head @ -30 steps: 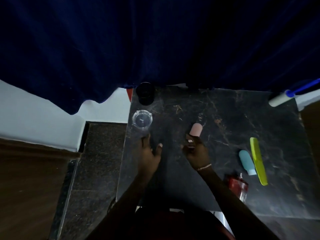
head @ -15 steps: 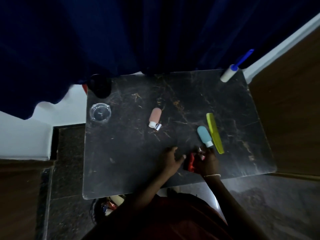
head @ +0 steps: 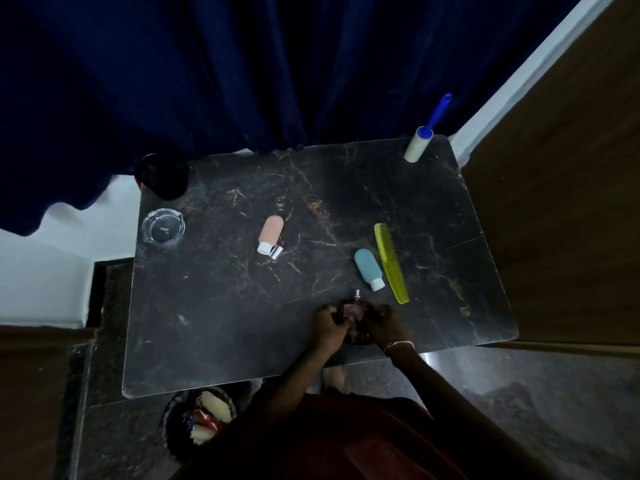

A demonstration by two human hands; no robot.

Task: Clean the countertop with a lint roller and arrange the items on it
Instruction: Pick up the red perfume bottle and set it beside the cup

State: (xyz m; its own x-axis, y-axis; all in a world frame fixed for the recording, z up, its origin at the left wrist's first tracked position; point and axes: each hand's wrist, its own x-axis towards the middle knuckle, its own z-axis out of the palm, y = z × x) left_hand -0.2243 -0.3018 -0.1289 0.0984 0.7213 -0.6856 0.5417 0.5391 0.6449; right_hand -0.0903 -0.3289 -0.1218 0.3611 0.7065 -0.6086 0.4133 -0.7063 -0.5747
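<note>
A red perfume bottle (head: pixel 353 311) with a silver nozzle stands near the front edge of the black marble countertop (head: pixel 242 306). My left hand (head: pixel 330 323) and my right hand (head: pixel 384 322) grip it from either side. Beyond them lie a blue tube (head: pixel 367 268) and a yellow-green comb (head: pixel 390 261) side by side. A pink tube (head: pixel 270 233) with a small silver cap (head: pixel 276 252) beside it lies mid-counter. The lint roller (head: pixel 420 142), white with a blue handle, rests at the far right corner.
A clear glass ashtray (head: pixel 162 225) and a black round container (head: pixel 162 176) sit at the far left edge. A dark blue curtain (head: pixel 242 71) hangs behind the counter. A bin with scraps (head: pixel 199 419) stands on the floor below the front edge. A wooden panel (head: pixel 561 202) borders the right.
My hands left the pink tube and moved right to the front edge. Both have closed around the red perfume bottle, which now stands upright. The view has shifted right.
</note>
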